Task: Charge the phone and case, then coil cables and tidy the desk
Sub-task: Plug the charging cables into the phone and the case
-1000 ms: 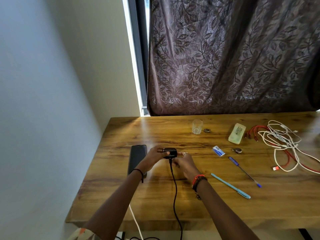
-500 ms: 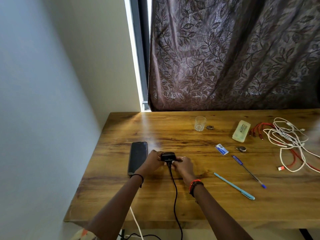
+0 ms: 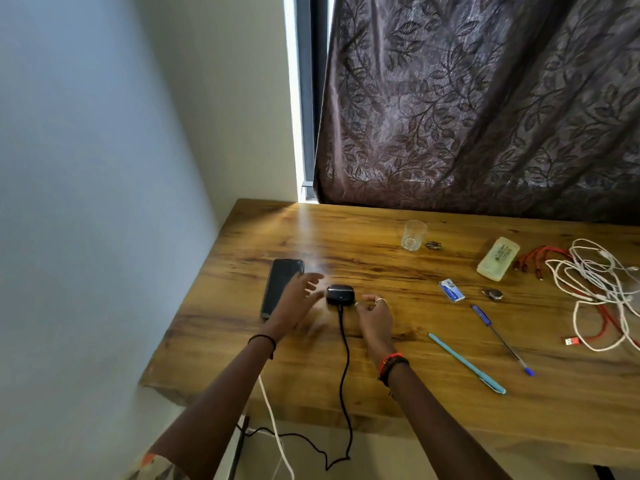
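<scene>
A small black case [image 3: 340, 294] lies on the wooden desk [image 3: 346, 382] with a black cable [image 3: 343, 355] plugged into its near side and running off the front edge. A dark phone [image 3: 281, 286] lies just left of it; a white cable [image 3: 273, 420] drops from that side below the desk. My left hand [image 3: 295, 302] hovers with spread fingers between phone and case, blurred, touching neither clearly. My right hand [image 3: 374, 314] sits just right of the case, fingers loosely curled and holding nothing.
A glass [image 3: 413, 235] stands at the back. Right of it lie a pale green box [image 3: 498, 258], a small blue-white packet [image 3: 451, 289], two pens [image 3: 466, 363], and a tangle of white and red cables [image 3: 595, 285]. A dark curtain [image 3: 485, 98] hangs behind.
Both hands have let go of the black case, which now lies alone on the desk. The left hand has opened and lifted. The camera has tilted left.
</scene>
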The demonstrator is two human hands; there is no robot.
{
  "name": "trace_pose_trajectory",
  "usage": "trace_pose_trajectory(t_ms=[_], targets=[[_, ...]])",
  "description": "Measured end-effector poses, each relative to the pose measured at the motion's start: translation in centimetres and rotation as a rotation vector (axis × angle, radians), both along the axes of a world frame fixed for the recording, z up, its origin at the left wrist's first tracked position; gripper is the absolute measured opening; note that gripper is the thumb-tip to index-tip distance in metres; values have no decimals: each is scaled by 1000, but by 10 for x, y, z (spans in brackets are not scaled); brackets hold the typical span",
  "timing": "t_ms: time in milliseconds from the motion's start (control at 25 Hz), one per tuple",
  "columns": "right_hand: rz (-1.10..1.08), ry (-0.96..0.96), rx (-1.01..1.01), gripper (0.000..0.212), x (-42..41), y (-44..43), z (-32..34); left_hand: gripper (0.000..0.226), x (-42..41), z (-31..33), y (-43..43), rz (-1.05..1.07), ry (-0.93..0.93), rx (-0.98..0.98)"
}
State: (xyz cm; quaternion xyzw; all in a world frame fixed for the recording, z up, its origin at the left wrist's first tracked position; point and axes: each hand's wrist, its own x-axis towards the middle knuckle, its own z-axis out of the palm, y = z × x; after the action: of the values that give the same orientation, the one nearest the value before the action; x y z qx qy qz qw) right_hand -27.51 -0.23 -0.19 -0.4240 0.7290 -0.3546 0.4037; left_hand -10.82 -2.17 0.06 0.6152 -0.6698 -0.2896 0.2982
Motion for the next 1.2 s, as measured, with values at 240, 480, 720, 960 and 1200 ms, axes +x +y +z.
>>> trace_pose_trajectory(t_ms=[240, 480, 720, 960, 1200], targets=[[185, -87, -113, 15, 6, 54, 21, 14, 61, -2, 51, 392, 26, -295], [576, -209, 9, 12, 29, 125, 26, 16, 112, -38, 115, 551, -95, -134], [815, -348, 348, 13, 53, 196, -5, 11, 147, -54, 148, 492, -221, -80], [818, -354, 448, 10, 138, 224, -75, 21, 182, -56, 157, 333, -260, -83], [821, 311, 321, 29, 204, 208, -153, 26, 199, -66, 161, 281, -221, -165]])
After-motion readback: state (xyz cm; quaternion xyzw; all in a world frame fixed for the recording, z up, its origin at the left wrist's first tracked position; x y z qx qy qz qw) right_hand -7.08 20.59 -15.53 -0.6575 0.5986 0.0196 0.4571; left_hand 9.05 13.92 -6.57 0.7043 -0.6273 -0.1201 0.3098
